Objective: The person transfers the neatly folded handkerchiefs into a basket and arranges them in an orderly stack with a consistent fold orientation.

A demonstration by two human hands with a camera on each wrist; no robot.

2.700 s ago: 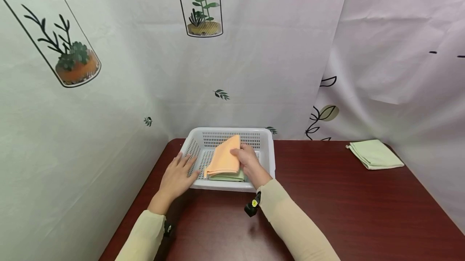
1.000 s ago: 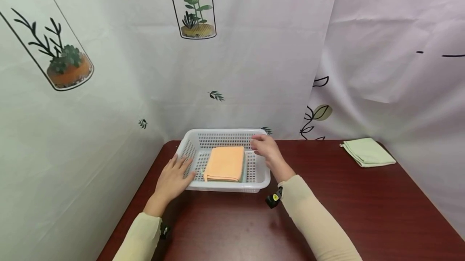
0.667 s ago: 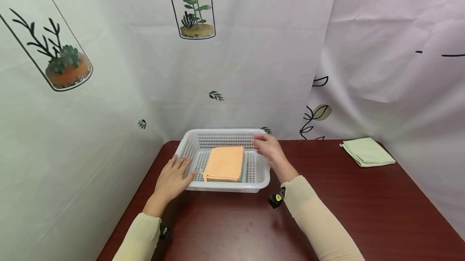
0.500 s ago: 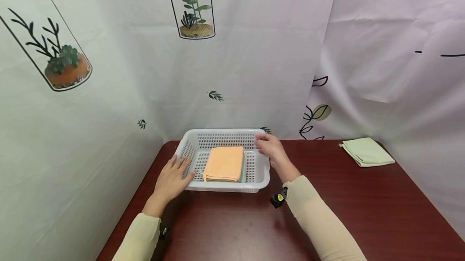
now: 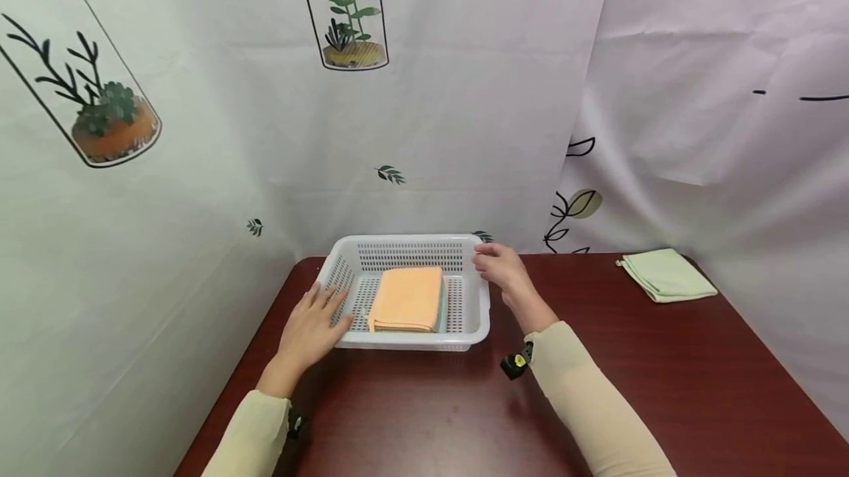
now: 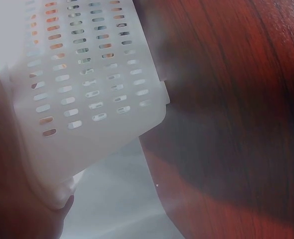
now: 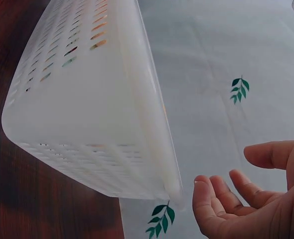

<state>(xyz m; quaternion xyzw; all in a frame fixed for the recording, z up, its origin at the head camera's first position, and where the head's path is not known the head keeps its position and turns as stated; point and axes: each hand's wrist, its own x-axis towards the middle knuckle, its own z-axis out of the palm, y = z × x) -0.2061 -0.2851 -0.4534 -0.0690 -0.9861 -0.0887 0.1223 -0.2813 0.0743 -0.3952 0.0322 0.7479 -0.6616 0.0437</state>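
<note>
A white plastic basket (image 5: 411,340) stands on the table with a folded orange cloth (image 5: 407,296) lying inside it. Beneath the orange cloth, the edge of a greenish cloth (image 5: 442,307) shows. My left hand (image 5: 312,326) rests with spread fingers on the basket's left rim; in the left wrist view it appears along the rim of the perforated wall (image 6: 79,94). At the right rim hovers my right hand (image 5: 504,270), its fingers loosely bent and holding nothing. The right wrist view shows that hand (image 7: 251,199) apart from the basket wall (image 7: 87,109).
A folded pale green cloth (image 5: 670,276) lies at the back right of the dark red table (image 5: 597,359). White sheeting with printed plants (image 5: 451,130) hangs behind and on the left side. A small black camera (image 5: 514,365) is strapped at the right wrist.
My right hand has let go of the orange cloth, which now lies flat on the greenish one, and has moved right to the basket's rim. The left hand stays put.
</note>
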